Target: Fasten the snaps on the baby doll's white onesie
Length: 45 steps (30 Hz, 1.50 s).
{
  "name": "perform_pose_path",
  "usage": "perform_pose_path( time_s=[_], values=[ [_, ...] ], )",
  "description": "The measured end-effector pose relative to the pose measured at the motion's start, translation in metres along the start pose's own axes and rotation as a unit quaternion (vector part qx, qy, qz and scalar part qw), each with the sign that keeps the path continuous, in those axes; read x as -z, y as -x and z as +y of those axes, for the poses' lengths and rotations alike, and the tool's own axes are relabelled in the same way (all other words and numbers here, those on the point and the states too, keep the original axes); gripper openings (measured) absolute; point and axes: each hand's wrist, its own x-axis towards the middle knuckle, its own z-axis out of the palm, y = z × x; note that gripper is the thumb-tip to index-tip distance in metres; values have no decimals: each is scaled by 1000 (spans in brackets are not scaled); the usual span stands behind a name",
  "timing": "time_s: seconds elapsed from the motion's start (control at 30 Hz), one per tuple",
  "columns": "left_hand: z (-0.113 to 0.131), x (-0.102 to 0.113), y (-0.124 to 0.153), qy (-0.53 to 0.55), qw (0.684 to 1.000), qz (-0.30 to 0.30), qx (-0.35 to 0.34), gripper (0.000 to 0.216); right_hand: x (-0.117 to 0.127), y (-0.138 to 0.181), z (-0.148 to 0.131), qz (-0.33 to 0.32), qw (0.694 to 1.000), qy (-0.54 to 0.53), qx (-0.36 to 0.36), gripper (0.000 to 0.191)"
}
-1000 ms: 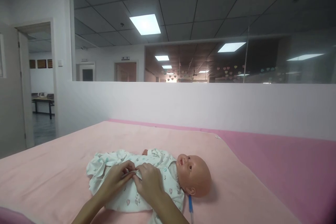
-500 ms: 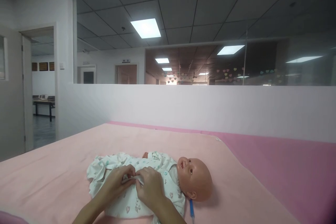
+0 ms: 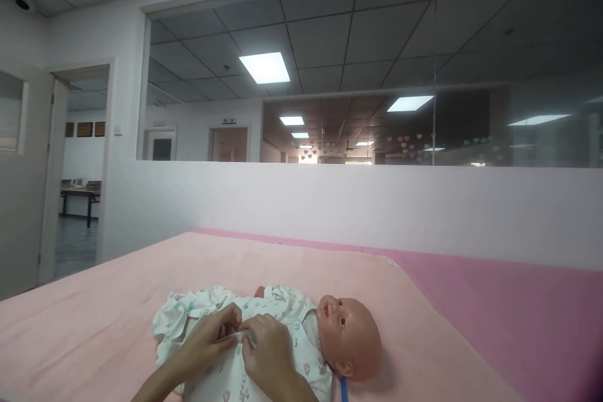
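A baby doll [image 3: 353, 336] lies on its back with its head to the right, dressed in a white printed garment [image 3: 230, 377]. Over the doll's middle, my left hand [image 3: 211, 339] pinches the front edge of the garment. Right beside it, my right hand [image 3: 268, 348] grips the same edge, and the fingertips of both hands nearly meet. What lies between the fingertips is mostly hidden. A round button [image 3: 296, 325] shows near the garment's collar. One small doll hand [image 3: 260, 291] sticks out of the far sleeve.
Under the doll is a peach cloth [image 3: 117, 301] over a pink surface [image 3: 518, 289]. A blue strip [image 3: 343, 389] lies below the doll's head. Behind stands a white wall [image 3: 353, 207] with a wide window; a doorway [image 3: 82, 169] is at the left.
The view has tilted up slightly, so the doll and hands sit lower in the picture. Both hands keep their hold on the garment with little movement.
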Motion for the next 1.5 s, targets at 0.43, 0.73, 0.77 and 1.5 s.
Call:
perform_pose_path(
  time_s=[0.43,0.73,0.77,1.5],
  values=[
    [-16,-7,-5,41,999,4,-20,26,-14,1,8,31,999,0,14,24],
    [-18,-6,-5,14,1000,-18,-1,25,-12,-2,8,18,999,26,25,23],
    [-18,-6,-4,13,1000,-18,-1,25,-12,-2,8,16,999,29,26,22],
    [-18,-15,-2,-25,998,59,-4,24,-15,0,8,59,998,26,11,18]
  ],
)
